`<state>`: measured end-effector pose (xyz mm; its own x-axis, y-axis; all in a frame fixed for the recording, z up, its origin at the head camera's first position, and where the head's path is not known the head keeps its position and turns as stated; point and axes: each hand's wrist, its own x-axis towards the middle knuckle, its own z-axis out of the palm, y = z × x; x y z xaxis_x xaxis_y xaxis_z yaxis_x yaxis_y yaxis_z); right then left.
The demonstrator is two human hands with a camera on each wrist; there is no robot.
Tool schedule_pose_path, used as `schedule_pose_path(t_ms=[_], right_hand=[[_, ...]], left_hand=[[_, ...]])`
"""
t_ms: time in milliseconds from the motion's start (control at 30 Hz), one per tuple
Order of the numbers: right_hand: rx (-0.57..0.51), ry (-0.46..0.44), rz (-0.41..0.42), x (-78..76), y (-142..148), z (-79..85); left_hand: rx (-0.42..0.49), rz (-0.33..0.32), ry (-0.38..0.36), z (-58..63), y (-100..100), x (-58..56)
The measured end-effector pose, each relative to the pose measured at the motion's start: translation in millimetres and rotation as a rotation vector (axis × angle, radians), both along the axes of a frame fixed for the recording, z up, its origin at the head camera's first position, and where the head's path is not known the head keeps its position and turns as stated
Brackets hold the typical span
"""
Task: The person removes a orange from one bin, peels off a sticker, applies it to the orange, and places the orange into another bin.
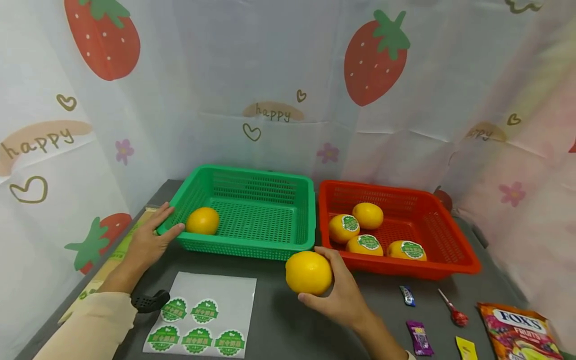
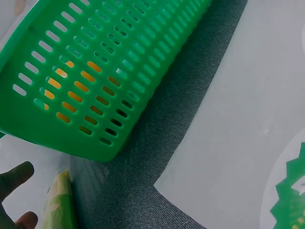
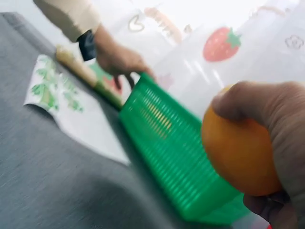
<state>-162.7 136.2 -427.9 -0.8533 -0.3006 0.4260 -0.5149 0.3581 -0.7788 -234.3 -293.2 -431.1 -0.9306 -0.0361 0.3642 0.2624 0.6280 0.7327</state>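
My right hand [image 1: 344, 297] grips a yellow-orange orange [image 1: 308, 273] between thumb and fingers, in front of the gap between the two baskets. No sticker shows on the orange's visible side. At the green basket [image 1: 245, 249], my left hand [image 1: 150, 241] rests by the front left corner, its fingers stretched along the rim. One orange [image 1: 203, 221] lies inside that basket at the left. A white sheet [image 1: 216, 285] of round green stickers [image 1: 196, 340] lies before it on the table.
A red basket [image 1: 443, 270] on the right holds several oranges, most with green stickers. Near the right edge are small candy wrappers [image 1: 419, 338], a lollipop [image 1: 458, 317] and a FOX'S bag [image 1: 517, 330]. A strawberry-print curtain [image 1: 288, 65] hangs behind. A yellow-green packet [image 2: 59, 205] lies beyond my left hand.
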Motion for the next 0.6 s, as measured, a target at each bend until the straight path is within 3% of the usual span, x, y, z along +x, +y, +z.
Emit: schedule_pose_path(t_ms=[200,300,367,467,600], right_hand=[[0.086,-0.124,-0.078,10.0,10,-26.1],[0.124,-0.161,-0.084,10.2,13,-37.6],[0.147,-0.167,-0.073,8.9,14,-44.1],[0.162,-0.17,-0.051,7.3,15,-51.5],[0.136,-0.191,-0.027,7.3,14,-56.8]], left_hand=[[-0.051,0.012,-0.04,4.6,1,-2.6],[-0.066,0.015,-0.064,10.9,3,-2.9],[-0.069,0.025,-0.043,15.0,5,0.5],[-0.059,0.055,0.089,18.6,9,12.9],[-0.03,0.049,0.379,14.8,23,39.4]])
